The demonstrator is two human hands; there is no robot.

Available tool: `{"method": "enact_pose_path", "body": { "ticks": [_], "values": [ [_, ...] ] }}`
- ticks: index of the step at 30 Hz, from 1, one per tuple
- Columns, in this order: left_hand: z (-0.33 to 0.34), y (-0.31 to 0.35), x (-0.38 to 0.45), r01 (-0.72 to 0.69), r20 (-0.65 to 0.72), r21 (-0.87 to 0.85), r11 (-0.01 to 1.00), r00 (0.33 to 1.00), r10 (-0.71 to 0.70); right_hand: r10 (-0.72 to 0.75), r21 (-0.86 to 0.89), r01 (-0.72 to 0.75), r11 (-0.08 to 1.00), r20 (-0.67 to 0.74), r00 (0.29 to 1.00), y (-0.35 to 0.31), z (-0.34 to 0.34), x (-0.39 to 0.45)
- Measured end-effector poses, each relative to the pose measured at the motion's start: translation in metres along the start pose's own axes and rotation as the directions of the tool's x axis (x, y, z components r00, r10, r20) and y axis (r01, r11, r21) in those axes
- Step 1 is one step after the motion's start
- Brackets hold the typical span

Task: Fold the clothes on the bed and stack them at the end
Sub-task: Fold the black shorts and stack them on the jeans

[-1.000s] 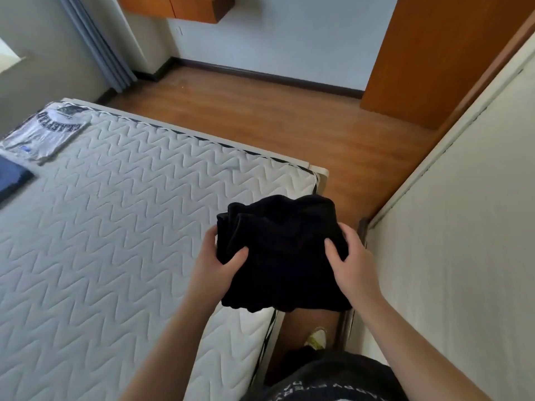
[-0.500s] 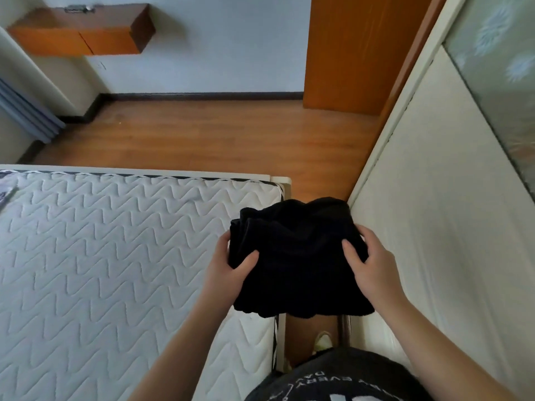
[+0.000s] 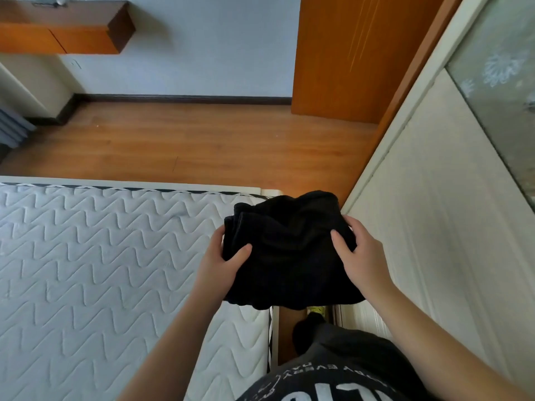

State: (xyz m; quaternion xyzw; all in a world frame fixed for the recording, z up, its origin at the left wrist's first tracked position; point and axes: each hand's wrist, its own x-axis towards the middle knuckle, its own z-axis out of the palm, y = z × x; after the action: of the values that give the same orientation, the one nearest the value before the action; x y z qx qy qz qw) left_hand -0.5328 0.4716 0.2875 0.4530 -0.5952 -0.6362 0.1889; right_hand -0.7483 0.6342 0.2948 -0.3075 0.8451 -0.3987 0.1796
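Observation:
A folded black garment (image 3: 289, 250) is held in the air over the right corner of the white quilted mattress (image 3: 101, 270). My left hand (image 3: 221, 270) grips its left edge, thumb on top and fingers underneath. My right hand (image 3: 362, 256) grips its right edge the same way. The garment's lower hem hangs past the mattress side, over the gap beside the bed.
A white wardrobe panel (image 3: 434, 212) stands close on the right, leaving a narrow gap to the bed. Wooden floor (image 3: 188, 140) lies beyond the mattress, with an orange door (image 3: 347, 53) and a wall-mounted wooden cabinet (image 3: 63, 27) at the back.
The view has swung right, so the folded clothes at the left of the mattress have left the frame. Both hands keep the same grip on the black garment, now nearer the mattress corner.

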Motion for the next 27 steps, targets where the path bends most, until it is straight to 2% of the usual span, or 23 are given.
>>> {"method": "enact_pose_path", "body": {
  "ticks": [5,11,15,22,27],
  "values": [
    [0.009,0.012,0.059,0.026,-0.061,-0.013,1.000,0.998,-0.027,-0.018,0.015,0.018,1.000,0.026,0.999,0.011,0.015,0.078],
    [0.027,0.038,0.135,0.096,-0.142,-0.084,0.992,0.984,-0.108,-0.104,0.055,0.095,0.994,0.193,0.976,0.006,0.041,0.210],
    [0.029,0.062,0.168,0.087,-0.271,-0.102,0.991,0.956,-0.111,-0.145,0.092,0.123,0.988,0.290,0.946,-0.010,0.059,0.279],
    [0.001,0.074,0.194,0.068,-0.452,-0.141,0.988,0.883,-0.126,-0.233,0.138,0.193,0.971,0.410,0.882,-0.044,0.099,0.331],
    [-0.015,0.063,0.208,0.048,-0.477,-0.217,0.975,0.866,-0.149,-0.268,0.141,0.229,0.963,0.454,0.850,-0.057,0.121,0.353]
  ]
}}
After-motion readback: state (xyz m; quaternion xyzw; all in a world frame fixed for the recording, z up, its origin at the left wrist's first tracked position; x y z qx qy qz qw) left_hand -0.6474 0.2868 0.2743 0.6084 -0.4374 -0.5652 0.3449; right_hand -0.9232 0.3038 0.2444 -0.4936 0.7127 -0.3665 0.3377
